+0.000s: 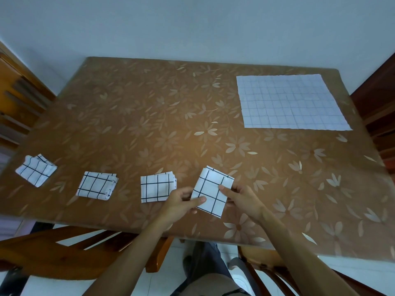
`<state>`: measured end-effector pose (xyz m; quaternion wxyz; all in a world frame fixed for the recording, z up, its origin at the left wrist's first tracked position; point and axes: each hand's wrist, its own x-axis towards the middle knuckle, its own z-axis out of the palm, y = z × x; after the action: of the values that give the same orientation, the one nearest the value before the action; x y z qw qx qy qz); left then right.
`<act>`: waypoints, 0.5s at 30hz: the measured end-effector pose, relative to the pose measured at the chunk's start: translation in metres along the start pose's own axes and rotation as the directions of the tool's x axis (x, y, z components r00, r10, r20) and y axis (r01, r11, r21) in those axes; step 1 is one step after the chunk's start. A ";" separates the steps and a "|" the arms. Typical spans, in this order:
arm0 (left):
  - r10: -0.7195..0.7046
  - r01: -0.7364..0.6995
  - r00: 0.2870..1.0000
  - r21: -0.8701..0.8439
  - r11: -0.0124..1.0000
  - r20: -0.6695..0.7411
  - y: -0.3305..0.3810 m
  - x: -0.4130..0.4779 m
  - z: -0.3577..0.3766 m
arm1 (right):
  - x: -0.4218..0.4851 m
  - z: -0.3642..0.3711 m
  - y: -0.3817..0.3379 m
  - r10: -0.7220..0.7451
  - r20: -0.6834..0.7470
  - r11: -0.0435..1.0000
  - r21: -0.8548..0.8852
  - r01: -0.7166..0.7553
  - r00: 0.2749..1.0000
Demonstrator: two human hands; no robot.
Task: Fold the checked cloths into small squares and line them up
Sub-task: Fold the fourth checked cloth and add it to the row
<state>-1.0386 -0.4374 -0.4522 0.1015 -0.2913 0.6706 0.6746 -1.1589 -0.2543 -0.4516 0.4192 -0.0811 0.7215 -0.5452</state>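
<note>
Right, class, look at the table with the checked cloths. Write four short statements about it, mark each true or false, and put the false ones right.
1. Both hands hold one folded cloth. True: the left hand and the right hand pinch its sides.
2. The unfolded cloth lies at the near left corner. False: it lies flat at the far right of the table.
3. Three other folded cloths lie in a row to the left of the hands. True.
4. The held cloth is plain white. False: it is white with dark check lines.
</note>
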 end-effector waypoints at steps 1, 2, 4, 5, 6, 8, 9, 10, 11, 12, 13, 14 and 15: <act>-0.019 0.019 1.000 0.011 1.000 -0.001 -0.001 0.001 0.000 | 0.002 0.001 -0.001 0.001 0.001 1.000 -0.024 -0.001 1.000; -0.040 0.040 0.999 0.015 0.999 -0.004 -0.001 0.001 -0.001 | 0.003 0.002 -0.001 -0.003 0.006 0.999 -0.048 0.003 1.000; -0.066 0.066 0.998 0.007 0.998 -0.008 -0.004 0.003 -0.002 | 0.006 0.002 -0.001 -0.021 0.011 0.998 -0.066 0.022 1.000; -0.062 0.062 0.998 0.001 0.998 -0.007 -0.006 0.005 -0.003 | 0.009 0.003 -0.002 -0.024 0.004 0.998 -0.057 0.024 1.000; -0.052 0.052 0.999 -0.008 0.999 -0.009 -0.008 0.007 -0.004 | 0.011 0.004 -0.003 -0.019 0.002 0.999 -0.034 0.019 1.000; -0.039 0.035 0.997 -0.056 0.998 -0.064 -0.012 0.010 -0.003 | 0.015 0.007 -0.004 0.005 0.042 0.999 0.037 -0.006 0.999; -0.037 0.027 0.994 -0.092 0.995 -0.106 -0.013 0.011 -0.001 | 0.017 0.008 -0.003 0.024 0.076 0.998 0.048 -0.028 0.997; -0.037 0.019 0.989 -0.123 0.992 -0.145 -0.014 0.013 0.001 | 0.020 0.008 -0.002 0.047 0.104 0.998 0.034 -0.051 0.993; -0.043 0.019 0.984 -0.140 0.990 -0.172 -0.015 0.015 0.003 | 0.023 0.009 0.002 0.073 0.110 0.997 -0.009 -0.072 0.991; -0.053 0.027 0.982 -0.140 0.990 -0.179 -0.016 0.017 0.006 | 0.027 0.008 0.006 0.092 0.099 0.994 -0.070 -0.085 0.991; -0.068 0.050 0.983 -0.110 0.993 -0.173 -0.018 0.019 0.008 | 0.032 0.007 0.010 0.098 0.073 0.985 -0.152 -0.086 0.993; -0.077 0.070 0.984 -0.048 0.996 -0.158 -0.021 0.020 0.011 | 0.038 0.005 0.014 0.085 0.047 0.961 -0.269 -0.069 0.995; -0.074 0.084 0.984 0.055 0.995 -0.161 -0.025 0.023 0.012 | 0.045 0.001 0.017 0.058 0.033 0.910 -0.412 -0.039 0.998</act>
<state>-1.0472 -0.4295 -0.4859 0.0831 -0.3672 0.6850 0.6237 -1.1810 -0.2742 -0.4898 0.4221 -0.1616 0.8124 -0.3685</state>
